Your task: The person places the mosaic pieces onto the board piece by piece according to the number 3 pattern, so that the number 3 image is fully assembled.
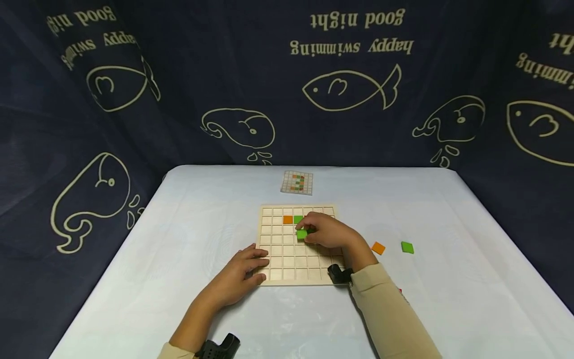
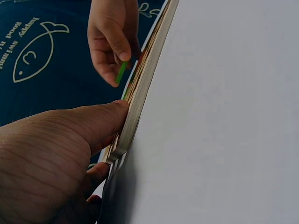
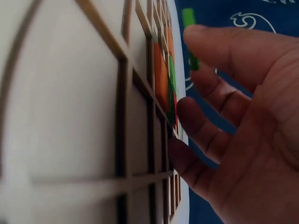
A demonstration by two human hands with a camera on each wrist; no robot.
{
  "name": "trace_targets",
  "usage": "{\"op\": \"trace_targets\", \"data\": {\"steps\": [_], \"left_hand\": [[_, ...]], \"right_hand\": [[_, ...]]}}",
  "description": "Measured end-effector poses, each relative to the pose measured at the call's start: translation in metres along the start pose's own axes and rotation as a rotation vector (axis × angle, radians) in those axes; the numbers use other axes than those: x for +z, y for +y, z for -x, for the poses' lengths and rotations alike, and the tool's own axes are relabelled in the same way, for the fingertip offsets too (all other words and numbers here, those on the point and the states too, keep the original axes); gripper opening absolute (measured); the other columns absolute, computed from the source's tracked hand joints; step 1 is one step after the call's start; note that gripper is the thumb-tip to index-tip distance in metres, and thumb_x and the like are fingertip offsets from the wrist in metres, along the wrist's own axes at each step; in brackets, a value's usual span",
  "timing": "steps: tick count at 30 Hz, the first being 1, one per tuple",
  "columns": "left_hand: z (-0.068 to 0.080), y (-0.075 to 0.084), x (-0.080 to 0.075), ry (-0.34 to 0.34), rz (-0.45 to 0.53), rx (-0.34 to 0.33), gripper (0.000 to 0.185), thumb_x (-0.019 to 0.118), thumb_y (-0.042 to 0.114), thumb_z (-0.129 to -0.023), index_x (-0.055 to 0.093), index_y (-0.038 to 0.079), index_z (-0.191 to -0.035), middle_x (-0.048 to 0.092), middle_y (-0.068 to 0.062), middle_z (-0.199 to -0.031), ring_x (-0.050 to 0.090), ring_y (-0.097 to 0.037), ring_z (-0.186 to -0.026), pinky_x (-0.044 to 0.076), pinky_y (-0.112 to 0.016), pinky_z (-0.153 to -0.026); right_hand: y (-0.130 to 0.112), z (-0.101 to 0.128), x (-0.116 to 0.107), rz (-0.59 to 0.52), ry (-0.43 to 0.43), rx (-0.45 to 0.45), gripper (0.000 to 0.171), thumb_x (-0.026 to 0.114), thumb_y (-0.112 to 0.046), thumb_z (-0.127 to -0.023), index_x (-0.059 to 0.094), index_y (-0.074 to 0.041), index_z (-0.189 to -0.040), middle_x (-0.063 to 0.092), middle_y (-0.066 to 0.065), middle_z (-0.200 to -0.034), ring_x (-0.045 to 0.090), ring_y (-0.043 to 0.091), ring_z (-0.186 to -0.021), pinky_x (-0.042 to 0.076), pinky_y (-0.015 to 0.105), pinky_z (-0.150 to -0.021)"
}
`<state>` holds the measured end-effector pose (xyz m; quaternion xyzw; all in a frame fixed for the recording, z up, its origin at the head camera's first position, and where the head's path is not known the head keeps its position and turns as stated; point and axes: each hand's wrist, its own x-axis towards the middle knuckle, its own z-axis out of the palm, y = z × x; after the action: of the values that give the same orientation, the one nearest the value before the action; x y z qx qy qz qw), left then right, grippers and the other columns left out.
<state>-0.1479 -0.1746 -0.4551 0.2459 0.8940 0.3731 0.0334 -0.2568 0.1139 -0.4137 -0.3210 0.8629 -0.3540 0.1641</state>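
The dark blue curtain [image 1: 287, 75] behind the counter is carrying cream lettering that is showing upside down in the head view: "good night" and, under it, "happy swimming", repeated across the cloth among outlined fish and whales. In the left wrist view the same curtain [image 2: 32, 60] is showing "happy" beside a fish; the rest is running out of frame.

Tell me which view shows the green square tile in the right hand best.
Head view: the green square tile shows its face over the wooden grid board. Left wrist shows it edge-on; right wrist shows a sliver behind a fingertip.
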Motion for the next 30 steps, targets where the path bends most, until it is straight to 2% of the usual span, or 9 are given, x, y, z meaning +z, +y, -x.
{"op": "trace_targets", "data": {"steps": [4, 13, 16, 19, 22, 30], "left_hand": [[0.0, 0.0, 0.0, 0.004, -0.006, 0.0, 0.034, 0.07, 0.016, -0.094, 0.068, 0.004, -0.126, 0.053, -0.005, -0.141, 0.026, -0.035, -0.146, 0.025, -0.057, -0.115], [0.0, -0.001, 0.0, 0.006, -0.009, -0.008, 0.034, 0.07, 0.017, -0.094, 0.068, 0.004, -0.125, 0.054, -0.004, -0.14, 0.027, -0.035, -0.146, 0.025, -0.057, -0.115], [0.0, -0.001, 0.001, 0.008, -0.01, -0.006, 0.034, 0.07, 0.018, -0.094, 0.068, 0.004, -0.125, 0.054, -0.004, -0.14, 0.027, -0.035, -0.146, 0.025, -0.057, -0.115], [0.0, -0.001, 0.0, 0.011, -0.012, -0.004, 0.034, 0.07, 0.017, -0.094, 0.068, 0.004, -0.125, 0.054, -0.004, -0.14, 0.027, -0.034, -0.146, 0.025, -0.057, -0.115], [0.0, -0.001, 0.0, 0.012, -0.012, -0.005, 0.034, 0.07, 0.017, -0.094, 0.069, 0.004, -0.125, 0.054, -0.004, -0.14, 0.027, -0.034, -0.146, 0.025, -0.056, -0.115], [0.001, 0.001, 0.0, 0.004, -0.011, -0.01, 0.034, 0.069, 0.017, -0.094, 0.068, 0.003, -0.125, 0.054, -0.005, -0.14, 0.027, -0.036, -0.146, 0.025, -0.057, -0.115]], "right_hand": [[0.0, -0.004, 0.003, 0.021, 0.0, 0.009, 0.029, 0.065, -0.003, -0.093, 0.068, -0.007, -0.121, 0.059, 0.002, -0.106, 0.05, 0.02, -0.091, 0.046, 0.038, -0.083], [0.0, -0.009, 0.012, 0.145, 0.015, 0.032, 0.026, 0.072, -0.006, -0.088, 0.072, -0.015, -0.113, 0.061, -0.004, -0.098, 0.047, 0.017, -0.095, 0.042, 0.037, -0.085], [-0.001, -0.009, 0.013, 0.156, 0.024, 0.043, 0.026, 0.073, -0.007, -0.088, 0.072, -0.016, -0.113, 0.062, -0.005, -0.098, 0.048, 0.02, -0.098, 0.042, 0.039, -0.087], [-0.002, -0.009, 0.013, 0.159, 0.034, 0.049, 0.026, 0.074, -0.008, -0.089, 0.072, -0.016, -0.113, 0.064, -0.006, -0.101, 0.049, 0.023, -0.112, 0.042, 0.041, -0.094], [-0.001, -0.008, 0.013, 0.155, 0.037, 0.05, 0.026, 0.073, -0.008, -0.089, 0.072, -0.016, -0.113, 0.065, -0.006, -0.103, 0.049, 0.026, -0.119, 0.041, 0.043, -0.098], [0.0, -0.008, 0.015, 0.141, 0.032, 0.063, 0.025, 0.076, -0.013, -0.088, 0.072, -0.017, -0.113, 0.065, -0.008, -0.107, 0.047, 0.024, -0.121, 0.04, 0.042, -0.098]]}}
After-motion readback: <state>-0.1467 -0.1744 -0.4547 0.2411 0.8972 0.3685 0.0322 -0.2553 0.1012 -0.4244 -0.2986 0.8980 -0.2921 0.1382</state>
